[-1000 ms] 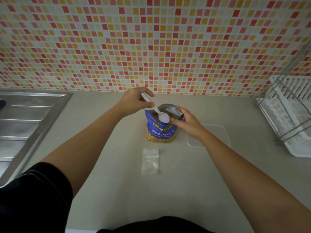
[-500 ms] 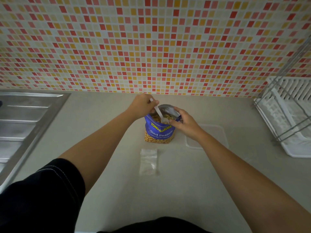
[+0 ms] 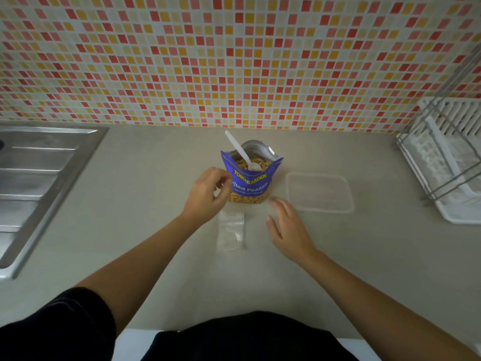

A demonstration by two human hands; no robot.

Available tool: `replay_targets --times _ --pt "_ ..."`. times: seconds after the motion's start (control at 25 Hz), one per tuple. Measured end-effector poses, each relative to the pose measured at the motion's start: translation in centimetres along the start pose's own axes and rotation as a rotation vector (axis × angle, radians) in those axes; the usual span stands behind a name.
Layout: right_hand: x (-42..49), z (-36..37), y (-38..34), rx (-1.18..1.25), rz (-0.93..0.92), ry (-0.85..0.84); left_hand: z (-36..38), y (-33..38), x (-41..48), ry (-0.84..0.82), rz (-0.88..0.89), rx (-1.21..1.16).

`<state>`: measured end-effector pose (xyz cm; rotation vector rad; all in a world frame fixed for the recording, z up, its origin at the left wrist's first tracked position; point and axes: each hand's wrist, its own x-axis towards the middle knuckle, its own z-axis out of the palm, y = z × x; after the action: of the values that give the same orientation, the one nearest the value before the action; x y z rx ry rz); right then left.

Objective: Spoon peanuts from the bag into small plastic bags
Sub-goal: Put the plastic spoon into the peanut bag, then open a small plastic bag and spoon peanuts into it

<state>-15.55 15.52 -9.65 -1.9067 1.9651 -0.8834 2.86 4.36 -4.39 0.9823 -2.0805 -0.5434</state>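
Note:
An open blue peanut bag (image 3: 250,182) stands on the beige counter, peanuts showing at its mouth. A white plastic spoon (image 3: 242,151) rests in it, bowl down among the peanuts, handle leaning up to the left. A small clear plastic bag (image 3: 231,230) lies flat on the counter just in front of the peanut bag. My left hand (image 3: 207,195) hovers left of the peanut bag with loosely curled fingers and holds nothing. My right hand (image 3: 287,229) hovers to the right of the small bag, fingers spread and empty.
A clear plastic container lid (image 3: 319,192) lies right of the peanut bag. A steel sink drainboard (image 3: 39,178) fills the left side. A white dish rack (image 3: 447,162) stands at the right. A mosaic tile wall (image 3: 234,61) backs the counter.
My left hand let go of the spoon, which now stands in the peanut bag. Both hands drew back from the bag toward the small plastic bag.

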Motion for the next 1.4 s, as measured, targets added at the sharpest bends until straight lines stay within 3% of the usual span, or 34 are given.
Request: replay_targets --times 0.12,0.2,0.52,0.64,0.84,0.96,1.12,1.28,1.4 --pt "-2.7 3.4 1.8 -0.108 0.076 -0.22 2.1 -3.2 -3.8 -0.27 -0.056 0.095" --pt "-3.8 4.8 2.6 -0.191 0.125 -0.304 3.1 -4.3 -5.0 -0.366 -0.105 0.257" --pt "-4.4 5.5 2.8 -0.4 0.169 -0.312 4.6 -3.4 -4.9 -0.407 -0.145 0.511" --pt "-4.4 5.6 3.0 -0.404 0.153 -0.303 4.6 -3.6 -4.9 -0.387 -0.124 0.528" --pt "-4.1 4.9 3.0 -0.31 0.146 -0.39 3.1 -2.5 -3.8 -0.49 -0.143 0.535" --pt "-3.5 3.5 1.0 0.023 0.277 -0.332 1.3 -0.8 -2.7 -0.485 -0.192 0.394" --pt "-2.9 1.5 -3.1 0.692 0.476 -0.13 -0.7 1.9 -1.8 -0.351 -0.5 -0.142" --pt "-1.2 -0.5 -3.8 0.919 0.569 0.139 -0.7 3.5 -1.4 -0.243 -0.702 -0.559" --pt "0.2 -2.8 -3.4 0.945 0.554 0.162 -1.3 4.4 -0.9 -0.21 -0.69 -0.694"
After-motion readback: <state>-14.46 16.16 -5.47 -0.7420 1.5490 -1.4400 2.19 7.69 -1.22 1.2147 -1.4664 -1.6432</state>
